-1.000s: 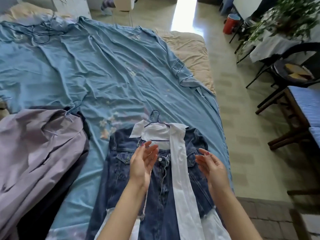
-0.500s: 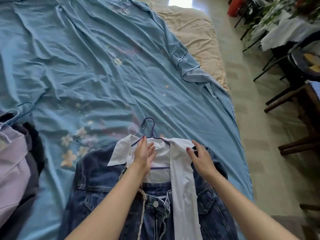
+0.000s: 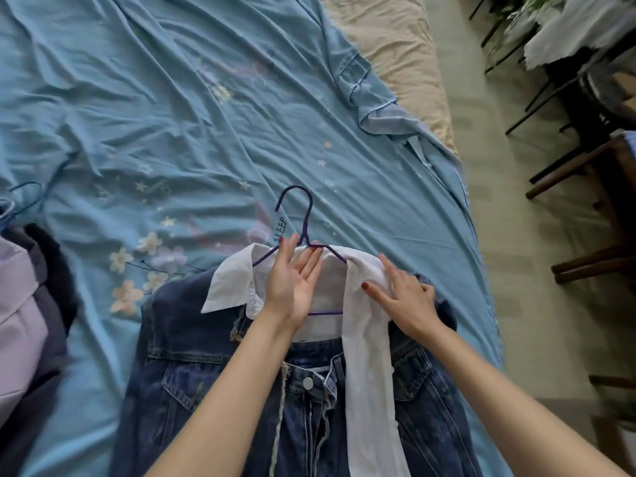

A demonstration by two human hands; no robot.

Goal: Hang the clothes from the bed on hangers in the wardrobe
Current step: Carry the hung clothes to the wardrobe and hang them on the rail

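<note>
We see a blue floral bedsheet (image 3: 192,108) covering the bed, a denim jacket (image 3: 192,380) with a white collar (image 3: 230,287) spread at its near edge on a purple wire hanger (image 3: 303,218). Lilac clothes (image 3: 17,321) lie at the left edge. Our left hand (image 3: 292,280) rests flat-fingered at the hanger's neck; our right hand (image 3: 406,297) presses the white placket (image 3: 368,366), fingers relaxed.

Beyond the left hand (image 3: 292,280), open blue sheet (image 3: 172,115) runs far up the bed, with only the purple hanger (image 3: 306,222) hook just past its fingertips. Off to its left a heap of lilac and dark clothes (image 3: 24,321) blocks the edge. Past the right hand (image 3: 406,301), the sheet drops to floor, with wooden chair legs (image 3: 585,266) beyond.
</note>
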